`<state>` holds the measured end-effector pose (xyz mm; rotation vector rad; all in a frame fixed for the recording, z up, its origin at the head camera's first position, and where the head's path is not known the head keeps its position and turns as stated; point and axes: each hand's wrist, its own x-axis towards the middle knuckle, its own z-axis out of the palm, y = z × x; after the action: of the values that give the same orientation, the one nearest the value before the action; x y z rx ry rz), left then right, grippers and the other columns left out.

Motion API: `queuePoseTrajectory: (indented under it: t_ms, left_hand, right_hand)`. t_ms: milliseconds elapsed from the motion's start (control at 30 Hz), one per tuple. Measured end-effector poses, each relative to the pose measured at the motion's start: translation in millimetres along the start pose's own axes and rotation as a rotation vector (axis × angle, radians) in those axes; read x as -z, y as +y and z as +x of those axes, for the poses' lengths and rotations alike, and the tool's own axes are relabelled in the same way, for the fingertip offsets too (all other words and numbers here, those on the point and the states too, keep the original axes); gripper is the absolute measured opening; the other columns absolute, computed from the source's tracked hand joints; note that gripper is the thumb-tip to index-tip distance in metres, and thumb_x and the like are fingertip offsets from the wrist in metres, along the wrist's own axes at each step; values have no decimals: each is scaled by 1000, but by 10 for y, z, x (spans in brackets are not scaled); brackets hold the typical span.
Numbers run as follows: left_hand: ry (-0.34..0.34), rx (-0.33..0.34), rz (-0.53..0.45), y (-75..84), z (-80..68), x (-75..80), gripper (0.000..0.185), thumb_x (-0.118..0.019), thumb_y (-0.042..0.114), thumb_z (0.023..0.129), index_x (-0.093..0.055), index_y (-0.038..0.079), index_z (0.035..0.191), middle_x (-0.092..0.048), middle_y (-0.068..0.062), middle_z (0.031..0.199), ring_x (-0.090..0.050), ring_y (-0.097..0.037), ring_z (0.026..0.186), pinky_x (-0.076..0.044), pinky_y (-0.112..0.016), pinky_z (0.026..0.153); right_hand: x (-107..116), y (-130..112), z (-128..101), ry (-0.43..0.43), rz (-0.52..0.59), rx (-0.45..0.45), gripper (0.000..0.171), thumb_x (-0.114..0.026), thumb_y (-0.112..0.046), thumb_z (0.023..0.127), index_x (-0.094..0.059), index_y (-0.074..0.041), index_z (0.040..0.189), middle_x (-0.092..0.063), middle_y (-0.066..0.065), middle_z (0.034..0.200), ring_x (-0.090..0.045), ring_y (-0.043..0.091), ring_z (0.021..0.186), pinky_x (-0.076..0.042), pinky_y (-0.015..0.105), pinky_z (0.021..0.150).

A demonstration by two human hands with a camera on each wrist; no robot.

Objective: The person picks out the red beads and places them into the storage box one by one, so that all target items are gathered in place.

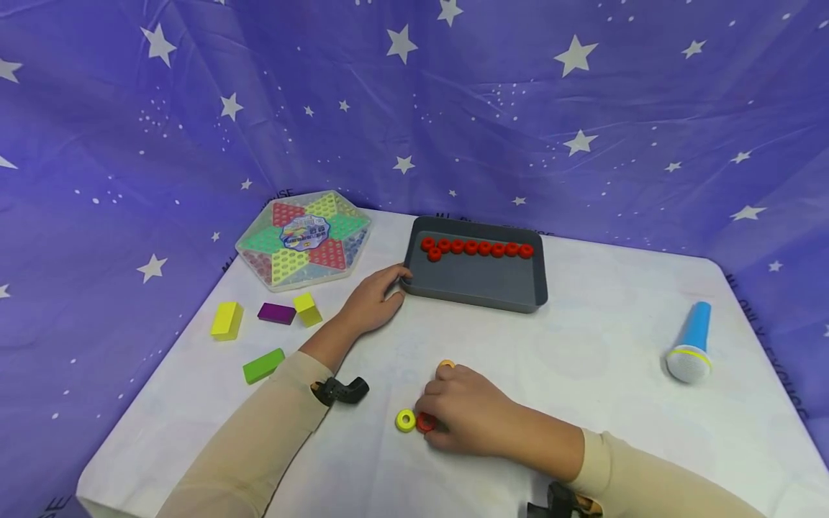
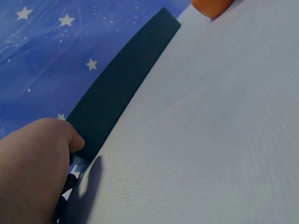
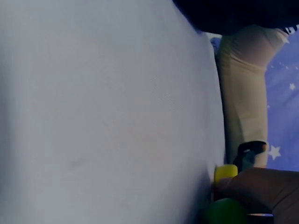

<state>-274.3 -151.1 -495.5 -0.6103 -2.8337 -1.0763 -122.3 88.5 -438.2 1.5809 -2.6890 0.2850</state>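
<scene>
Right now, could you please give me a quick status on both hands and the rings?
Left hand steadies dark grey tray. Right hand on small red plastic ring, yellow ring beside it. Eight red rings lined in tray. Path unobstructed.

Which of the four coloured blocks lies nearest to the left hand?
The small yellow block, beside the purple block; the others lie farther from the left hand.

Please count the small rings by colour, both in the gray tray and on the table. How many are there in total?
Red rings: 9, with 8 in the tray and 1 at the right hand
Yellow ring: 1
Orange ring: 1
Total: 11
</scene>
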Motion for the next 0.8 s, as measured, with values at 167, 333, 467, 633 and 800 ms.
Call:
queuePoseTrajectory:
  t_ms: [167,333,467,633,800]
  left_hand:
    - [-9,8,-12,18,-13,-1,34,-54,22,99,-56,26,132,-53,3,149,-45,-20,142,-37,-43,118]
    - [-15,-11,4,22,7,11,34,-54,23,99,-56,26,133,-53,2,149,-45,-20,143,-37,-43,118]
    - [-4,-21,9,36,20,43,34,-55,22,99,-57,25,133,-54,1,149,-45,-20,143,-37,-41,119]
    - [-3,-6,6,35,2,56,34,-55,21,100,-57,24,134,-54,0,149,-45,-21,143,-37,-41,118]
    - [-5,3,-3,25,-14,22,35,-56,22,100,-56,25,135,-53,1,150,-45,-21,143,-37,-42,118]
  right_hand:
    - [209,216,28,67,73,-3,20,-79,-32,81,-75,-23,99,-65,-14,86,-50,6,82,-46,24,71]
    - [598,627,135,146,52,-104,24,-80,-30,82,-76,-20,103,-69,-11,92,-52,11,85,-48,29,73]
    - [806,1066,326,130,24,-237,24,-79,-31,86,-76,-19,107,-70,-6,99,-53,18,90,-49,35,75]
    - [741,1634,608,79,7,-326,29,-77,-31,90,-75,-16,115,-68,1,103,-54,24,92,-50,40,77]
    - [549,1987,801,43,-10,-356,32,-76,-27,91,-74,-12,119,-64,4,95,-51,25,85,-45,39,71]
